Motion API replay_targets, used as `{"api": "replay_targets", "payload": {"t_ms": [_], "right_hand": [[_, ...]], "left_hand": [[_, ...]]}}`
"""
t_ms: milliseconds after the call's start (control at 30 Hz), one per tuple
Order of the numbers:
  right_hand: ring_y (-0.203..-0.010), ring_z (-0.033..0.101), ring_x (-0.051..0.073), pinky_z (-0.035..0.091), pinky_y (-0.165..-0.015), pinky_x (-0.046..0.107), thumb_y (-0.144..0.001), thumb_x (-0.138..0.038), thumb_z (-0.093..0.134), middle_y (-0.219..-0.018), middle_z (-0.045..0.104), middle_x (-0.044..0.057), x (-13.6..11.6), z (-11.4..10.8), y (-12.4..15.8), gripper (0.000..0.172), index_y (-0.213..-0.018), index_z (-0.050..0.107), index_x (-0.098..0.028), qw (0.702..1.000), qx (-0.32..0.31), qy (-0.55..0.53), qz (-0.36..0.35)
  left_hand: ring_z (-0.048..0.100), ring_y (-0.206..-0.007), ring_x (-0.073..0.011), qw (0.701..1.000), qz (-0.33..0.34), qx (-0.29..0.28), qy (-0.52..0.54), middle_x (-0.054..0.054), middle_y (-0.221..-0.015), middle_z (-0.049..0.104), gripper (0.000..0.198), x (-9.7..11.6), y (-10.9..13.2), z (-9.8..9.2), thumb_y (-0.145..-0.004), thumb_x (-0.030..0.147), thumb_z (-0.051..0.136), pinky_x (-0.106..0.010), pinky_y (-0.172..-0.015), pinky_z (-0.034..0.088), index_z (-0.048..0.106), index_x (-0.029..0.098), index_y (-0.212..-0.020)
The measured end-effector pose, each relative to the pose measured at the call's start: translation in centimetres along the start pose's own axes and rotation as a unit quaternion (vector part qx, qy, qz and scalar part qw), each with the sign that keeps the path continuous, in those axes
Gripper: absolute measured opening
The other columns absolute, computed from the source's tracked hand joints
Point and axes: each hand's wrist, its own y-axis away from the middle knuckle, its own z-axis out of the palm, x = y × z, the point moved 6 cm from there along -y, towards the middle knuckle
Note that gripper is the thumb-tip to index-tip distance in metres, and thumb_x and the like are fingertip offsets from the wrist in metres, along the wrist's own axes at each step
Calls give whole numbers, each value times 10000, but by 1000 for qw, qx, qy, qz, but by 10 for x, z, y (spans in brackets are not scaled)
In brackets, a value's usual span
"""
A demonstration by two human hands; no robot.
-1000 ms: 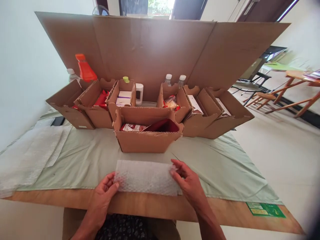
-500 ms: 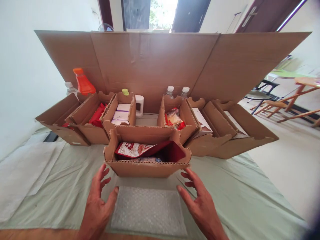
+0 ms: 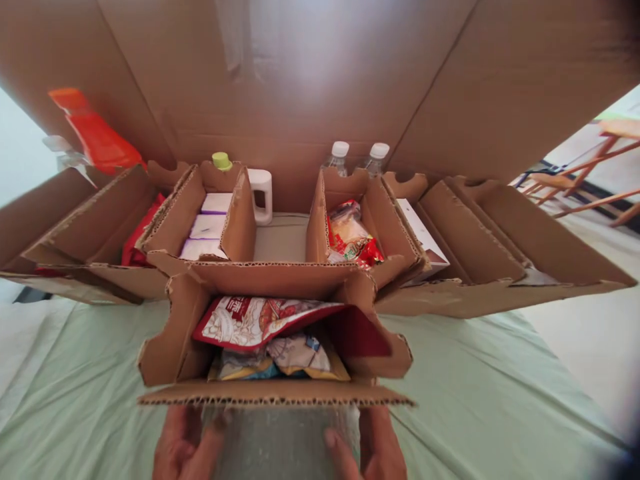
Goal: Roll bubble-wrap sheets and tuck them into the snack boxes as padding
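Observation:
Below the front cardboard bin [image 3: 295, 395], my left hand [image 3: 185, 443] and my right hand [image 3: 373, 443] are at the two sides of a clear bubble-wrap sheet [image 3: 280, 443]. Both thumbs lie over the sheet, with the fingers curled at its side edges. My fingertips are partly hidden under the bin's front wall, and the left thumb is blurred. Inside the bin lie an open red-and-white printed pouch [image 3: 260, 320] and smaller snack packets [image 3: 300, 353] under it.
Behind stand more cardboard bins holding white-and-purple boxes [image 3: 207, 227], red snack packs [image 3: 353, 233] and a white box [image 3: 420, 230]. An orange bottle [image 3: 105, 140], a white-handled jug [image 3: 263, 193] and clear bottles [image 3: 379, 159] stand against the tall cardboard panel [image 3: 300, 87]. Green cloth [image 3: 90, 373] covers the table.
My view has come closer and tilted down. Both hands have moved in from beside the bubble wrap to its edges, under the front bin's near wall; the thumbs now overlap the sheet.

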Motion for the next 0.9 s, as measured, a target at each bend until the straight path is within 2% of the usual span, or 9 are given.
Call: {"api": "replay_targets", "payload": {"t_ms": [100,200,267,400,467,567,667,800,900], "right_hand": [[-1150,684,306,587,-954,462,-929,-387,627,-1314,665,155,-17,-15,-32,625,-1497,437,-205,999,-22,10,-33],[-1123,691,294,573,-969,490,-959,-387,573,-1375,630,164,-18,-34,-44,480,-1410,546,-225,991,-51,80,-93],[-1204,645,302,541,-1012,508,-973,-377,545,-1402,620,144,-9,-42,-38,397,-1339,613,-238,982,-73,131,-114],[-1289,566,358,492,-1010,568,-947,-431,561,-1397,626,162,3,-41,-17,417,-1280,653,-198,963,-66,220,-140],[-1295,555,378,492,-971,573,-939,-415,564,-1406,618,176,0,-33,-11,378,-1219,675,-187,955,-58,248,-149],[-1266,579,370,501,-931,543,-940,-324,542,-1363,651,167,-12,-24,-6,205,-975,700,-198,954,-41,246,-165],[-1132,661,322,525,-891,486,-942,-286,521,-1210,726,138,-26,-28,6,178,-854,659,-217,970,-22,181,-159],[-667,673,197,553,-654,313,-961,-391,547,-763,697,29,-29,-28,47,241,-1106,661,-236,999,-42,20,-27],[-556,613,171,540,-587,283,-978,-487,524,-653,610,-24,-30,-8,93,592,-1499,445,-218,990,-68,-103,61]], "left_hand": [[566,-1321,-261,995,58,-87,-2,-82,-1384,619,612,20,-17,11,-880,439,680,-364,-1094,479,470,280,-1433],[599,-1246,-278,981,118,-103,-112,-113,-1393,594,659,19,-22,-8,-906,406,624,-448,-1047,500,376,267,-1501],[612,-1168,-292,949,184,-112,-231,-115,-1317,631,619,16,-15,-25,-906,388,613,-488,-1005,502,418,253,-1478],[604,-973,-304,849,316,-137,-401,-109,-1046,691,367,16,6,-33,-881,405,638,-481,-874,510,658,210,-1191],[599,-912,-302,822,343,-132,-435,-111,-986,694,272,18,12,-26,-874,392,638,-473,-836,503,694,196,-1053],[604,-827,-285,810,341,-151,-452,-89,-887,700,158,21,15,-12,-887,325,578,-446,-785,494,673,215,-825],[643,-818,-264,827,312,-185,-430,-73,-875,714,195,27,15,-14,-900,306,509,-406,-768,501,623,227,-763],[692,-722,-220,850,235,-213,-421,-26,-812,736,170,37,5,-33,-920,324,482,-326,-668,508,628,236,-926],[721,-843,-237,819,321,-207,-427,-58,-964,769,221,57,2,-20,-913,229,480,-355,-764,537,651,236,-1054]]}}
